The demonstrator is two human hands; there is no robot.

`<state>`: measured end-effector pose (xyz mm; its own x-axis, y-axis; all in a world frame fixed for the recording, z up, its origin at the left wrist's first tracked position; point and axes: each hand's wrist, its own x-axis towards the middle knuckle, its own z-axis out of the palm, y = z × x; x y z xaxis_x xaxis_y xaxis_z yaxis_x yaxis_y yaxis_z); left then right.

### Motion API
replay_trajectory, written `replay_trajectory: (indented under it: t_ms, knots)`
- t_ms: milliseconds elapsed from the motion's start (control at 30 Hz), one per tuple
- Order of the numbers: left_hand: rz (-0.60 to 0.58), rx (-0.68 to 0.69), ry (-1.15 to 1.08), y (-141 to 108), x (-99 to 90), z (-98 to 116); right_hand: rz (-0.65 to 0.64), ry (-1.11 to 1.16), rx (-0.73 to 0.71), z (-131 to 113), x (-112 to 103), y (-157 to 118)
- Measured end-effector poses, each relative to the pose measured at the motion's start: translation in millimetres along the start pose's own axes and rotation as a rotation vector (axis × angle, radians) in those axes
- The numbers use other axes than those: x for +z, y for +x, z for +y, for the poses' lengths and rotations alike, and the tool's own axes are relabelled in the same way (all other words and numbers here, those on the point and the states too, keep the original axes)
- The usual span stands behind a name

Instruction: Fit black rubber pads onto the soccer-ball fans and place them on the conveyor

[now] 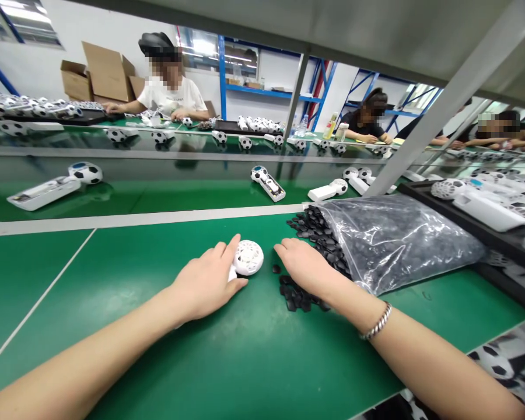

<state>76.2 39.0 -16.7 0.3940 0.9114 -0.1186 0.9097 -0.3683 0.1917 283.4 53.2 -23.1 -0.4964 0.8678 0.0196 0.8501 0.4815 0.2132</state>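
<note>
My left hand [207, 280] is closed around the handle of a white ball-headed device [248, 258] lying on the green work surface. Its round openwork head shows past my thumb and fingers, with no black patches visible on it; most of the handle is hidden under my palm. Just to the right, my right hand [304, 262] is over loose black pieces [295, 294], its fingers curled together and pointing left. Whether a piece is between those fingertips is hidden. One black piece [276, 269] lies apart, between the device head and the pile.
A clear plastic bag [402, 239] spills black pieces [319, 230] beside my right hand. Beyond a pale strip, a green belt [179, 186] carries football-patterned devices [269, 184]. A black tray [503, 233] of devices stands right, near a slanted metal post [441, 99]. Co-workers [170, 96] sit opposite.
</note>
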Motion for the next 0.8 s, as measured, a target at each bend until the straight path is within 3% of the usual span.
replay_trajectory:
  t_ms: [133,333,467,667,800]
  knots:
    - [-0.007,0.042,-0.052,1,1.0,-3,0.075,0.329,0.039,5,-6,-2]
    - [0.096,0.105,-0.151,7,-1.6,-4,0.315,0.885,-0.133,-8,-12,-12]
    - [0.064,0.068,-0.226,13,-3.9,-1,0.319,0.995,-0.126,-19,-6,-6]
    - [0.117,0.066,-0.257,16,-1.0,-2,0.374,1.054,-0.042,-19,3,2]
    - [0.120,0.065,-0.297,18,-1.8,-2,0.236,1.316,0.060,-21,13,4]
